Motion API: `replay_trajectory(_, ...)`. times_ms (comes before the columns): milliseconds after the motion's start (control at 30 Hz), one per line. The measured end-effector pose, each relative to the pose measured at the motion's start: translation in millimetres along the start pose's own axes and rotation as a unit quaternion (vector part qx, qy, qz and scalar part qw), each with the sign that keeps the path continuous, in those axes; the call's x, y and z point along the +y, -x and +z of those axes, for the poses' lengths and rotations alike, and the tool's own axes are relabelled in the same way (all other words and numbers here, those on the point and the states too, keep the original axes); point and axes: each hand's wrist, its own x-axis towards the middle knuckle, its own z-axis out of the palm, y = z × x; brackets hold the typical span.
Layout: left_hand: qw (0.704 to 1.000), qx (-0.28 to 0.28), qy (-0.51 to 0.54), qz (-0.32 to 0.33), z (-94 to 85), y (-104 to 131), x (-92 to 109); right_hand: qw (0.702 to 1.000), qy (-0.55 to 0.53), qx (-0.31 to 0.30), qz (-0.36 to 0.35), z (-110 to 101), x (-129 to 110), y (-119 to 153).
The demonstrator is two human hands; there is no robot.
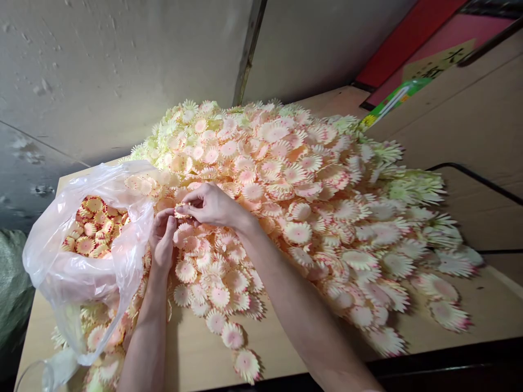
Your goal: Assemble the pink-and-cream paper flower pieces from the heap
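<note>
My right hand pinches a small round fabric flower piece with a toothed, red-tipped edge. Close against it on the left, my left hand has its thumb and fingers curled together at the same piece; its exact grip is partly hidden. Beneath and around both hands spreads a big heap of similar flower pieces, pale cream and pink with reddish tips. Left of my left hand stands an open white plastic bag holding smaller, tightly curled flower pieces in yellow and red.
The heap covers much of a light wooden table, with greenish pieces at its back and right edges. A grey wall rises behind. Cardboard stands at the right, near a green packet. A dark green sack is at the left.
</note>
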Motion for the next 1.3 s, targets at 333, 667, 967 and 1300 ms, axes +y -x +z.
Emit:
replay_trajectory(333,0.999,0.015,-0.026,0.037,4.3,-0.3,5.1,0.999,-0.011,-0.011,0.037,2.7,-3.9,1.9)
replay_trajectory(667,0.999,-0.002,-0.023,0.045,2.8,2.2,7.0,0.990,-0.121,-0.033,0.067,-1.2,2.0,2.0)
replay_trajectory(967,0.999,-0.034,-0.022,0.027,-1.2,0.7,6.7,0.947,-0.184,0.229,0.129,-17.8,26.5,-0.3)
replay_trajectory(1300,1.000,0.001,0.015,-0.015,4.5,0.8,11.1,0.985,-0.154,0.033,0.072,-15.5,11.6,3.7)
